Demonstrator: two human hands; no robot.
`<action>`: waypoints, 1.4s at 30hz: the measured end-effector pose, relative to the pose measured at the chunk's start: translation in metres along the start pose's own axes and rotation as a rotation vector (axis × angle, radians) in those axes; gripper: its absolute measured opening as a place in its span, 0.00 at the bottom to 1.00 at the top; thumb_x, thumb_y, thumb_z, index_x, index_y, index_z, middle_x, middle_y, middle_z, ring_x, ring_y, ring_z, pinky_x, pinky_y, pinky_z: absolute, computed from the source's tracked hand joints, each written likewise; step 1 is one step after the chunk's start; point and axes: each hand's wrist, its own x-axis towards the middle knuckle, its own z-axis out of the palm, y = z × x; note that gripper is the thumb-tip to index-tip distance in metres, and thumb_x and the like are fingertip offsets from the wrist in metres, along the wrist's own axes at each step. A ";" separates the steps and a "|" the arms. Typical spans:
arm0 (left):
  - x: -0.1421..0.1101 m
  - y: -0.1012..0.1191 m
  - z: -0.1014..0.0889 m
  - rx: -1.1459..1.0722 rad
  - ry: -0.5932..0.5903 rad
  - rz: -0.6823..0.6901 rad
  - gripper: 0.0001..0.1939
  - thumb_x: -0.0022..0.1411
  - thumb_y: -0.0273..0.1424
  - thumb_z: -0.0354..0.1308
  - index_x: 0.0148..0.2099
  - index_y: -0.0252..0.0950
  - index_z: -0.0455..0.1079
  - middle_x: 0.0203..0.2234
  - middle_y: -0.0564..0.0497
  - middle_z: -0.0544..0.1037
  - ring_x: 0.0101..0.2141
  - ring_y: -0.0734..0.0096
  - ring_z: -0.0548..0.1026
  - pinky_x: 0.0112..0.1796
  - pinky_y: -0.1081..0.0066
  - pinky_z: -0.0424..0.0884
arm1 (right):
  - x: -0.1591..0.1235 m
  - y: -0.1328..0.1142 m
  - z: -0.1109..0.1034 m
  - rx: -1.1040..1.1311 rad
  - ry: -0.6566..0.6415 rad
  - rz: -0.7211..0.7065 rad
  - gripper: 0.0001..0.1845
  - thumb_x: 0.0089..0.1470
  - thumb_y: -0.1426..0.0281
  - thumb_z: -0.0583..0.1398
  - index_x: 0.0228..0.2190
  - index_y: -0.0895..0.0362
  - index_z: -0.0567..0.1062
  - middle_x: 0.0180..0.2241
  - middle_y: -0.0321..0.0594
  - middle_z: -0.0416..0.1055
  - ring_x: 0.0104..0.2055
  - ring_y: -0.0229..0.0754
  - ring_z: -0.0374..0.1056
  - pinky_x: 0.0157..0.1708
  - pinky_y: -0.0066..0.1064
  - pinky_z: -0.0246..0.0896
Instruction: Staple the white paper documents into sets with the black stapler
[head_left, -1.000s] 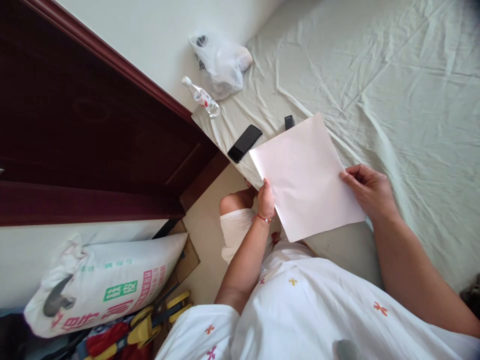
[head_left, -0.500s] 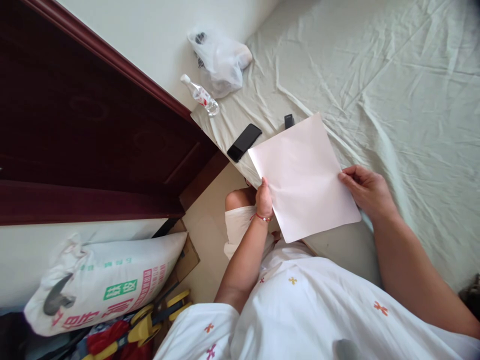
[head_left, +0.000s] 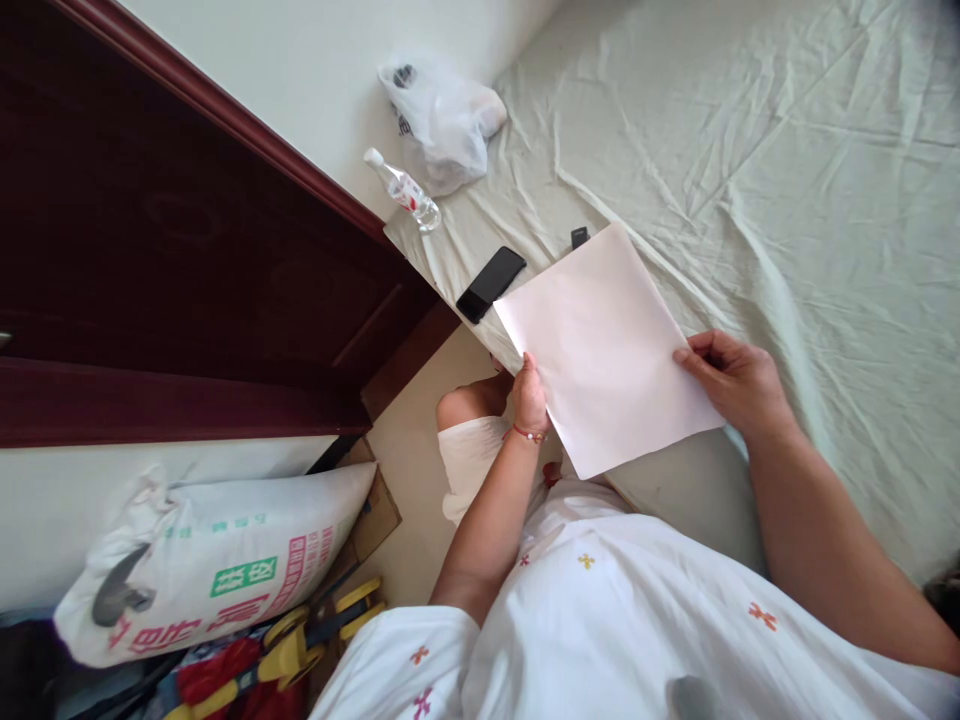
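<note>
A pale pink sheet of paper [head_left: 606,350] is held above the near edge of a bed covered in a wrinkled light green sheet [head_left: 750,170]. My left hand [head_left: 531,395] pinches the paper's left edge; a red bead bracelet circles that wrist. My right hand [head_left: 735,378] grips the paper's right edge with thumb on top. A black phone [head_left: 491,284] lies on the bed just left of the paper. A small dark object [head_left: 579,237] peeks out behind the paper's top corner.
A plastic water bottle [head_left: 403,190] and a translucent plastic bag [head_left: 444,118] lie near the bed's far corner by the white wall. A dark red wooden door [head_left: 172,260] stands at left. A printed woven sack [head_left: 217,560] and yellow-handled items [head_left: 300,650] lie on the floor.
The paper has shifted slightly up and left between both hands and tilted a little flatter; both hands keep their grip on its edges.
</note>
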 end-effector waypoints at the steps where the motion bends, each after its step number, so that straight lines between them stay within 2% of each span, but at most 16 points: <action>1: -0.001 0.001 0.002 -0.005 0.010 -0.010 0.33 0.54 0.60 0.72 0.46 0.35 0.81 0.46 0.44 0.86 0.54 0.57 0.81 0.57 0.62 0.74 | 0.000 -0.001 0.000 0.000 0.021 -0.008 0.16 0.54 0.51 0.70 0.31 0.49 0.79 0.26 0.36 0.72 0.26 0.39 0.62 0.24 0.33 0.53; 4: -0.006 0.007 0.008 -0.005 0.022 -0.009 0.29 0.49 0.53 0.78 0.40 0.35 0.80 0.39 0.48 0.85 0.44 0.60 0.82 0.52 0.62 0.75 | -0.001 -0.003 0.000 -0.015 0.096 -0.023 0.14 0.54 0.52 0.70 0.30 0.48 0.78 0.25 0.35 0.70 0.25 0.39 0.60 0.24 0.34 0.52; 6: -0.008 0.011 0.011 0.007 -0.014 -0.003 0.27 0.47 0.50 0.80 0.39 0.36 0.79 0.35 0.50 0.84 0.40 0.63 0.81 0.49 0.64 0.75 | -0.001 -0.003 -0.001 -0.029 0.138 -0.027 0.14 0.55 0.53 0.70 0.30 0.49 0.78 0.25 0.34 0.69 0.25 0.39 0.59 0.25 0.34 0.52; 9: -0.008 0.017 0.011 0.129 -0.066 0.028 0.25 0.49 0.50 0.79 0.37 0.36 0.78 0.31 0.53 0.81 0.36 0.69 0.77 0.45 0.69 0.72 | -0.001 -0.004 -0.003 -0.040 0.160 -0.033 0.14 0.55 0.54 0.69 0.30 0.49 0.77 0.25 0.34 0.69 0.26 0.39 0.59 0.26 0.35 0.52; 12: -0.005 0.025 0.006 0.349 -0.056 0.072 0.27 0.52 0.51 0.77 0.27 0.36 0.69 0.21 0.58 0.67 0.26 0.76 0.64 0.33 0.72 0.63 | -0.001 -0.005 -0.003 -0.025 0.158 -0.028 0.13 0.55 0.54 0.69 0.30 0.49 0.77 0.25 0.34 0.69 0.26 0.39 0.59 0.27 0.35 0.52; 14: -0.003 0.029 0.000 0.457 -0.079 0.063 0.31 0.51 0.53 0.76 0.23 0.36 0.63 0.18 0.59 0.58 0.23 0.78 0.55 0.28 0.72 0.54 | -0.001 -0.005 -0.002 -0.015 0.168 -0.023 0.12 0.55 0.55 0.69 0.30 0.48 0.77 0.26 0.34 0.69 0.26 0.40 0.59 0.28 0.35 0.53; 17: -0.004 0.033 -0.005 0.547 -0.144 0.011 0.35 0.50 0.56 0.75 0.22 0.37 0.59 0.16 0.60 0.54 0.22 0.80 0.51 0.26 0.71 0.49 | -0.001 -0.005 -0.002 -0.006 0.186 -0.018 0.12 0.55 0.55 0.69 0.30 0.48 0.78 0.25 0.34 0.69 0.26 0.40 0.59 0.28 0.35 0.53; 20: -0.006 0.032 -0.007 0.571 -0.134 -0.025 0.35 0.51 0.55 0.76 0.21 0.37 0.58 0.15 0.60 0.56 0.20 0.81 0.53 0.25 0.72 0.48 | -0.001 -0.006 -0.001 -0.032 0.198 -0.011 0.13 0.54 0.54 0.69 0.30 0.49 0.77 0.24 0.34 0.68 0.26 0.40 0.59 0.28 0.35 0.54; 23: -0.005 0.031 -0.004 0.552 -0.056 -0.061 0.32 0.52 0.49 0.76 0.22 0.36 0.59 0.15 0.60 0.59 0.19 0.83 0.54 0.23 0.73 0.46 | 0.000 -0.008 -0.001 -0.092 0.199 -0.013 0.13 0.53 0.54 0.68 0.30 0.51 0.78 0.24 0.35 0.70 0.26 0.40 0.61 0.28 0.35 0.55; 28: -0.003 0.035 0.001 0.448 0.028 -0.133 0.27 0.47 0.44 0.77 0.22 0.35 0.62 0.14 0.61 0.61 0.16 0.86 0.53 0.20 0.75 0.41 | 0.001 -0.006 0.002 -0.160 0.191 -0.033 0.14 0.51 0.54 0.67 0.33 0.52 0.80 0.27 0.38 0.75 0.28 0.41 0.65 0.29 0.35 0.58; 33: -0.009 0.039 -0.001 0.359 0.060 -0.143 0.29 0.41 0.44 0.79 0.22 0.35 0.62 0.14 0.62 0.60 0.14 0.88 0.52 0.19 0.77 0.41 | 0.001 -0.003 0.000 -0.216 0.150 -0.035 0.19 0.52 0.49 0.68 0.33 0.52 0.78 0.27 0.38 0.74 0.28 0.41 0.66 0.30 0.35 0.60; 38: -0.017 0.042 -0.010 0.326 0.076 -0.138 0.32 0.32 0.49 0.81 0.22 0.34 0.64 0.14 0.61 0.62 0.14 0.88 0.51 0.17 0.78 0.42 | 0.002 -0.004 -0.002 -0.223 0.098 -0.040 0.24 0.51 0.44 0.68 0.30 0.52 0.78 0.24 0.36 0.71 0.25 0.39 0.62 0.28 0.35 0.56; 42: -0.020 0.041 -0.011 0.338 0.089 -0.131 0.30 0.36 0.46 0.80 0.22 0.35 0.63 0.14 0.61 0.62 0.15 0.88 0.53 0.17 0.79 0.43 | 0.001 -0.006 -0.001 -0.289 0.081 -0.051 0.24 0.53 0.44 0.67 0.28 0.52 0.77 0.23 0.37 0.70 0.24 0.39 0.61 0.27 0.35 0.55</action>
